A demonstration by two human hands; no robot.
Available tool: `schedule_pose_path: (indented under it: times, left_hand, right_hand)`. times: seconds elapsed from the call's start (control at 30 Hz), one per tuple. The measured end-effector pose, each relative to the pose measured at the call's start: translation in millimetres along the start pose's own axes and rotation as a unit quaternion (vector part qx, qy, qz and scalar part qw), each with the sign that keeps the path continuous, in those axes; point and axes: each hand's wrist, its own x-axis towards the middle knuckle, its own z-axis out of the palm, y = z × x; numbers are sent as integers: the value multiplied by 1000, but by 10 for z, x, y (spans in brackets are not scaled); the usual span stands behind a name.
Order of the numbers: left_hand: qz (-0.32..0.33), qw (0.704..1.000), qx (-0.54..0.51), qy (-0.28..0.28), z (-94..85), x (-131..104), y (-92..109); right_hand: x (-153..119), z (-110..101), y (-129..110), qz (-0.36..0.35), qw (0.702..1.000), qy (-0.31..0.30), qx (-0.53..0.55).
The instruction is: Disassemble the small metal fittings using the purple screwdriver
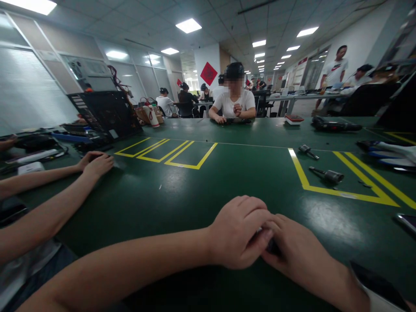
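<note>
Above the near edge of the green table, my left hand (240, 232) curls over the fingers of my right hand (292, 249). Both are closed and touch each other. Between them a small dark thing (272, 246) shows in part; the fingers hide most of it, so I cannot make out its kind. Past my right hand, inside a yellow tape outline (344, 195), lie a drill chuck with a shaft (333, 176) and a similar smaller metal part (307, 151). A few tiny dark pieces are scattered beside them.
Another person's hands (97, 164) rest on the table (146, 216) at left. A black computer case (104, 112) stands beyond them. Across the table sits a person (232, 102). At far right are a dark power tool (336, 125), gloves (390, 154) and a phone (406, 222).
</note>
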Motion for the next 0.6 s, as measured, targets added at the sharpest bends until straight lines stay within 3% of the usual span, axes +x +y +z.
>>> schedule_pose_path:
  times: [0.17,0.3,0.43,0.6]
  left_hand:
    - [-30,997,-31,-59,31,-45,263]
    - [-151,976,-16,-158,106,-28,424]
    - [-239,949,-14,-206,196,-6,465]
    - [-246,942,-10,-227,229,-15,447]
  right_hand:
    - [-267,7,-28,-17,999,38,-12]
    - [-322,26,-22,-38,996,80,-23]
    - [-331,-57,-19,-22,997,76,16]
    - [-488,-305,144,0,990,57,126]
